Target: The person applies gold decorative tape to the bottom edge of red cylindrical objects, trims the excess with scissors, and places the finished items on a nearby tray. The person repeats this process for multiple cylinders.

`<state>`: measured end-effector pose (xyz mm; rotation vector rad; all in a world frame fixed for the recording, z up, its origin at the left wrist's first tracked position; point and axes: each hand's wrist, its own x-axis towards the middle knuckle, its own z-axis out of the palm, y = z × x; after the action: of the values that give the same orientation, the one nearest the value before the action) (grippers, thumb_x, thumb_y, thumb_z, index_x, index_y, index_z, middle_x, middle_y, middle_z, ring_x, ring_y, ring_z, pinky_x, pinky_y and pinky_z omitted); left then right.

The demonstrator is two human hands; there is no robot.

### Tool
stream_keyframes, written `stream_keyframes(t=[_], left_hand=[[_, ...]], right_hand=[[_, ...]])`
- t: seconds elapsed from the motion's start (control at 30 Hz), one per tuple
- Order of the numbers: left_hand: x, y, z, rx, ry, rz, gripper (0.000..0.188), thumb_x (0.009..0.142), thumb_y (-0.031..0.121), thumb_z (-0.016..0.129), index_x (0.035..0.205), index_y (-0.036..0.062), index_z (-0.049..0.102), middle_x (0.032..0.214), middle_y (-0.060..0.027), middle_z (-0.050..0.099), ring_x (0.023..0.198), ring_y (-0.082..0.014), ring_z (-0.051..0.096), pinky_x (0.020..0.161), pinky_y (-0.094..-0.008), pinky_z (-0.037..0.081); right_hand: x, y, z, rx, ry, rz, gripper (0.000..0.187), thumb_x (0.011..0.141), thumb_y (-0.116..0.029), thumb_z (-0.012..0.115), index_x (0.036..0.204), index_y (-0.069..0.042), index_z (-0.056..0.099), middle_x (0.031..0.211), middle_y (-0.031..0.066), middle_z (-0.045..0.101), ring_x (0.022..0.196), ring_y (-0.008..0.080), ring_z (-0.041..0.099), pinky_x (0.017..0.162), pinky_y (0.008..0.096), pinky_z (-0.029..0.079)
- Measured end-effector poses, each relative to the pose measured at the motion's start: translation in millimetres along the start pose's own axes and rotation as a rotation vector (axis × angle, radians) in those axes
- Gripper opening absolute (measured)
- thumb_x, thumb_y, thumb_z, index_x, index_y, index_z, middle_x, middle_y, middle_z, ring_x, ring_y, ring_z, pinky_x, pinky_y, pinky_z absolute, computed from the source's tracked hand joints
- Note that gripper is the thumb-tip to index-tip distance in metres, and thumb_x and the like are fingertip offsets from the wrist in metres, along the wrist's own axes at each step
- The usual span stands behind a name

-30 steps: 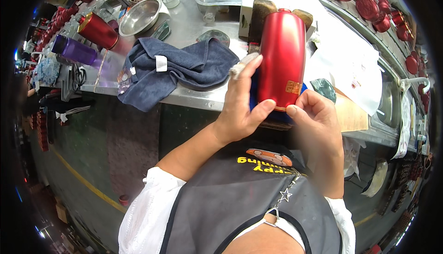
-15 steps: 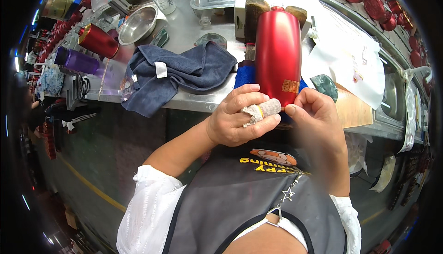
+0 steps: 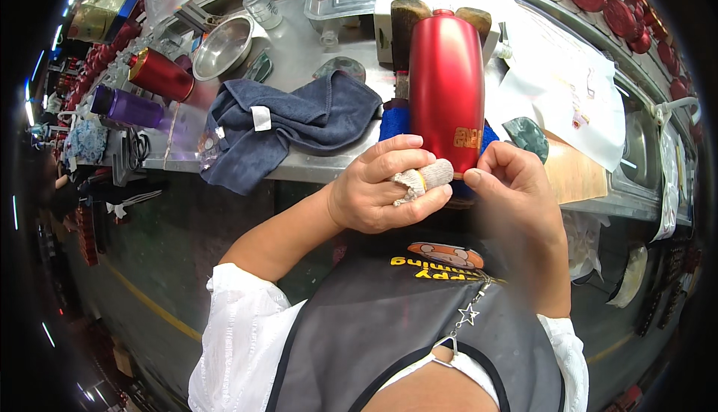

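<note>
A glossy red bottle [image 3: 446, 75] lies with its narrow neck pointing away from me and a small gold emblem near its base. It rests on a stand with brown pads and blue cloth [image 3: 395, 122]. My left hand [image 3: 393, 180] is closed at the base's left side, with a knitted, pale finger cover on one finger. At the base's right edge, my right hand [image 3: 520, 188] pinches thumb and forefinger together. Whatever lies between those fingertips is too small to make out. Part of the right hand and wrist is blurred.
Left on the metal bench lie a dark blue towel [image 3: 299, 117], a steel bowl [image 3: 224, 45], a clear bottle [image 3: 262, 8], a purple bottle [image 3: 129, 107] and another red bottle [image 3: 161, 73]. White paper [image 3: 565, 98] and a green stone-like piece [image 3: 527, 137] are on the right.
The whole view has shifted slightly. Both hands keep their places at the base of the red bottle.
</note>
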<state>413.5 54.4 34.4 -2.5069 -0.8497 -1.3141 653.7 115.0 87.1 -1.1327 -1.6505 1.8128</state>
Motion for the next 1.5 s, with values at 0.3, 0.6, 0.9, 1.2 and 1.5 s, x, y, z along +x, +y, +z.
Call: stream_keyframes(t=[0.3,0.6,0.9,1.2,1.5], left_hand=[[7.1,-3.5,-2.5,0.027,-0.015,0.087,0.027,0.080,0.009,0.077,0.106,0.0149,0.075,0.097,0.0000,0.073,0.109,-0.0221,0.064,0.106,-0.0433,0.051],[8.1,-9.2,-5.1,0.014,-0.044,0.143,0.027,0.077,0.007,0.075,0.102,0.0144,0.076,0.098,-0.0002,0.073,0.112,-0.0224,0.065,0.104,-0.0424,0.053],[-11.8,0.2,-12.6,0.049,-0.005,-0.062,0.028,0.079,0.003,0.077,0.105,0.0143,0.078,0.104,-0.0026,0.074,0.109,-0.0234,0.065,0.110,-0.0466,0.047],[4.0,12.5,13.2,-0.326,0.126,-0.763,0.054,0.089,0.026,0.075,0.133,0.0026,0.054,0.130,-0.0183,0.054,0.123,-0.0335,0.047,0.111,-0.0437,0.029],[8.6,13.9,19.2,-0.348,0.060,-0.795,0.065,0.089,0.013,0.070,0.145,0.0008,0.039,0.140,-0.0157,0.044,0.133,-0.0264,0.042,0.117,-0.0392,0.028]], right_hand=[[2.3,3.8,-0.7,-0.047,0.008,-0.030,0.024,0.094,-0.011,0.075,0.079,-0.003,0.057,0.067,-0.0062,0.054,0.062,0.0002,0.046,0.052,0.0207,0.036],[5.6,4.5,-1.5,-0.092,-0.011,-0.046,0.024,0.094,-0.013,0.076,0.081,-0.004,0.058,0.070,-0.0065,0.055,0.064,-0.0002,0.047,0.055,0.0199,0.037],[1.3,12.0,-17.0,-0.200,0.020,-0.152,0.012,0.098,-0.009,0.069,0.092,-0.002,0.062,0.095,-0.0018,0.058,0.075,0.0006,0.048,0.063,0.0188,0.037],[-12.7,68.4,-43.1,-1.200,0.484,-0.285,0.016,0.090,-0.009,0.072,0.099,0.003,0.068,0.119,0.0189,0.060,0.107,0.0382,0.060,0.091,0.0445,0.050],[-2.4,81.1,-40.9,-1.311,0.557,-0.324,0.021,0.082,-0.011,0.078,0.095,0.002,0.069,0.124,0.0220,0.062,0.107,0.0404,0.059,0.088,0.0487,0.049]])
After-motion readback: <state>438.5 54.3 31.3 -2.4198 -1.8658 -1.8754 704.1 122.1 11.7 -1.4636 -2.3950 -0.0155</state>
